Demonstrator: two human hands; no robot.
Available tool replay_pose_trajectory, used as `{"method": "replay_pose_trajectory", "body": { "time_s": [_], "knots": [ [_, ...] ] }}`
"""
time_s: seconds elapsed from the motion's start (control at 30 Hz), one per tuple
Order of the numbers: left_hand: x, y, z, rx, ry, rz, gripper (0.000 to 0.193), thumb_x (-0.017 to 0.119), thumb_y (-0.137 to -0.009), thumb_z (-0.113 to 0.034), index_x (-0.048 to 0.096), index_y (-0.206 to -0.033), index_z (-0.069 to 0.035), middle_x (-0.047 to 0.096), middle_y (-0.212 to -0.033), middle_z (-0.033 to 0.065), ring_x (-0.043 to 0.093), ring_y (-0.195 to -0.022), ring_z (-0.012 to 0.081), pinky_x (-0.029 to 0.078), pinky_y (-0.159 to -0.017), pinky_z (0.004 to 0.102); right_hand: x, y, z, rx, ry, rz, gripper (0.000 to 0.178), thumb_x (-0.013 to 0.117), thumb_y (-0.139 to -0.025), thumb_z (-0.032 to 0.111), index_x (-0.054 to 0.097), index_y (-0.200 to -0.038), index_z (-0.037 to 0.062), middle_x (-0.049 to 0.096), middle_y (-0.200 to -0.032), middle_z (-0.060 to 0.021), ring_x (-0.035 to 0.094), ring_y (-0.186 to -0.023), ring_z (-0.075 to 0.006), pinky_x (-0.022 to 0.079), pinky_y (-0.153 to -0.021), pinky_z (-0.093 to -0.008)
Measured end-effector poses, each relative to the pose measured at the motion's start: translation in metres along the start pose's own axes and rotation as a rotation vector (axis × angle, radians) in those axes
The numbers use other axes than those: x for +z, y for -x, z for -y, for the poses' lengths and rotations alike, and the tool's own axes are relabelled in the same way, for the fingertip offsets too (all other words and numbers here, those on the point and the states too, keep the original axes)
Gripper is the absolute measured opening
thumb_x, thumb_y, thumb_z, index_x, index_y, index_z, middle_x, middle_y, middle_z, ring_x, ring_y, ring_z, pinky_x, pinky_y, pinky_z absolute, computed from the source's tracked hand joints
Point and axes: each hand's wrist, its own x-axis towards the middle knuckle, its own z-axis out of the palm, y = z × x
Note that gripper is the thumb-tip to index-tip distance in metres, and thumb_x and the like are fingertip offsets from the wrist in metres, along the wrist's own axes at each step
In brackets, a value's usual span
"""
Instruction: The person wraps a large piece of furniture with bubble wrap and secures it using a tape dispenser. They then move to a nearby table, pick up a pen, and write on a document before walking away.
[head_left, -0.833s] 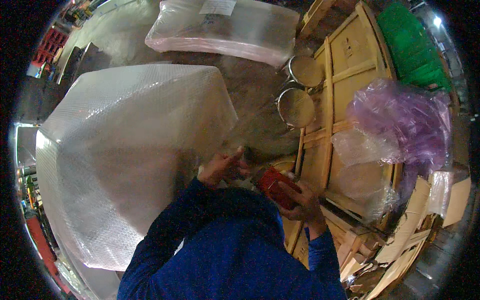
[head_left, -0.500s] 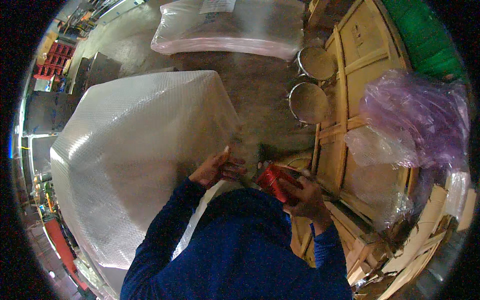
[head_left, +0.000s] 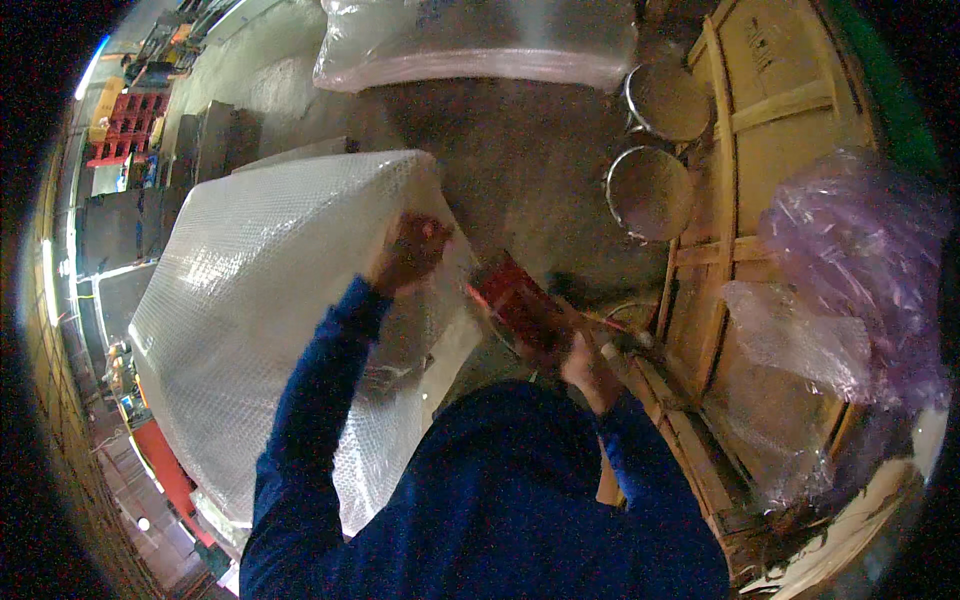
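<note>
A large box-like bulk wrapped in bubble wrap fills the left and middle in front of me. My left hand is over its right part, near the far corner, with the fingers curled in. Blur hides what those fingers hold, if anything. To the right of the wrapped edge, my right hand grips a red hand-held tape dispenser. The dispenser is tilted, its far end pointing up and left toward the wrap's edge. Motion smears its details.
Another plastic-wrapped bulk lies on the floor ahead. Two round metal-rimmed drum-like things stand beside a large wooden crate panel on the right. Crumpled purple plastic film hangs against it. A red crate is far left.
My left hand has moved up and slightly left over the bubble wrap, and its fingers have curled. The right hand has carried the tape dispenser up and left, closer to the wrapped edge.
</note>
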Motion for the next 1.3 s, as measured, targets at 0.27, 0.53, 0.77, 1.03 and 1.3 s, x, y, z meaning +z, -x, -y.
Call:
{"method": "replay_pose_trajectory", "body": {
  "time_s": [0.27,0.53,0.77,1.03,1.3],
  "knots": [
    [0.019,-0.030,0.046,0.011,-1.099,-0.026,0.062,0.063,-0.087,-0.032,0.045,-0.146,-0.022,0.035,-0.156,0.0132,0.029,-0.144,0.0359,0.023,-0.113,0.0598,0.126,-0.114,-0.073,-0.032,0.024,0.266,0.053,0.073,-0.092,0.032,0.054,-0.140,0.0207,0.073,-0.099,-0.0099,0.071,-0.074,-0.0261,0.058,-0.067,-0.0388],
    [0.027,-0.038,0.045,-0.057,-1.113,-0.001,0.065,0.055,-0.092,-0.030,0.037,-0.154,-0.026,0.017,-0.167,0.0126,0.014,-0.153,0.0366,0.010,-0.119,0.0635,0.130,-0.092,-0.121,-0.362,0.337,0.160,0.047,0.073,-0.088,0.031,0.059,-0.132,0.0236,0.073,-0.101,-0.0102,0.071,-0.075,-0.0355,0.059,-0.066,-0.0442],
    [0.042,0.013,0.009,-0.129,-0.758,0.350,0.048,0.050,-0.093,-0.014,0.049,-0.140,-0.002,0.046,-0.149,0.0208,0.041,-0.139,0.0403,0.031,-0.117,0.0484,0.128,-0.081,-0.134,-0.024,0.105,0.373,0.061,0.075,-0.084,0.033,0.055,-0.141,0.0256,0.074,-0.104,-0.0108,0.071,-0.078,-0.0370,0.059,-0.072,-0.0440],
    [0.081,0.081,0.073,0.082,-0.529,0.109,0.035,0.049,-0.095,-0.007,0.055,-0.129,0.001,0.057,-0.132,0.0242,0.054,-0.125,0.0377,0.043,-0.108,0.0433,0.099,-0.088,-0.122,-0.090,0.124,0.544,0.063,0.077,-0.078,0.038,0.058,-0.137,0.0258,0.072,-0.086,-0.0166,0.069,-0.079,-0.0386,0.056,-0.072,-0.0483],
    [0.128,0.092,0.115,-0.312,-0.293,0.061,0.038,0.045,-0.102,-0.025,0.055,-0.131,-0.003,0.059,-0.130,0.0195,0.057,-0.120,0.0332,0.045,-0.103,0.0415,0.113,-0.109,-0.082,-0.085,0.182,0.713,0.047,0.078,-0.071,0.044,0.071,-0.103,0.0098,0.071,-0.087,-0.0163,0.068,-0.077,-0.0396,0.054,-0.071,-0.0494]
  ]
}}
